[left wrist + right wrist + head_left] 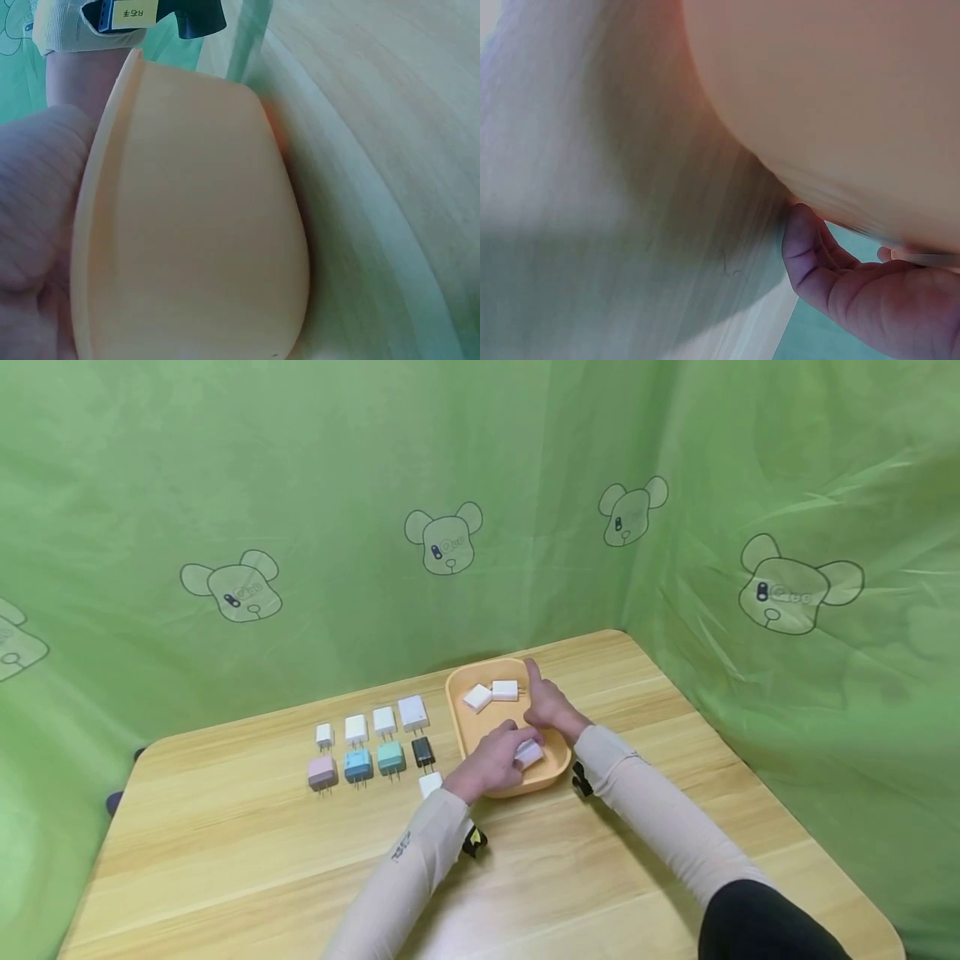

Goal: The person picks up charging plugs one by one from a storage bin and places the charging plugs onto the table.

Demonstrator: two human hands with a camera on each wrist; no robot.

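In the head view my left hand [491, 762] reaches over the near rim of an orange plastic tray [474, 723]. Thumb and fingers pinch a pale plug-in charger [529, 755] lying in the tray's near end, partly covered by the hand. My right hand [551, 706] grips the tray's right rim; in the right wrist view its curled fingers [832, 277] show against the outer wall. Toward the tray's far end lie two white chargers, a tilted one [477, 697] and another [506, 691] beside it. The left wrist view is filled by the tray's outer side.
Left of the tray, chargers stand in two rows on the wooden table [225, 827]. White and cream ones [356, 729] form the back row. In front are purple [322, 772], blue [358, 765], green [391, 759], black [423, 751] and white [431, 784] ones. Green curtain [337, 460] surrounds the table.
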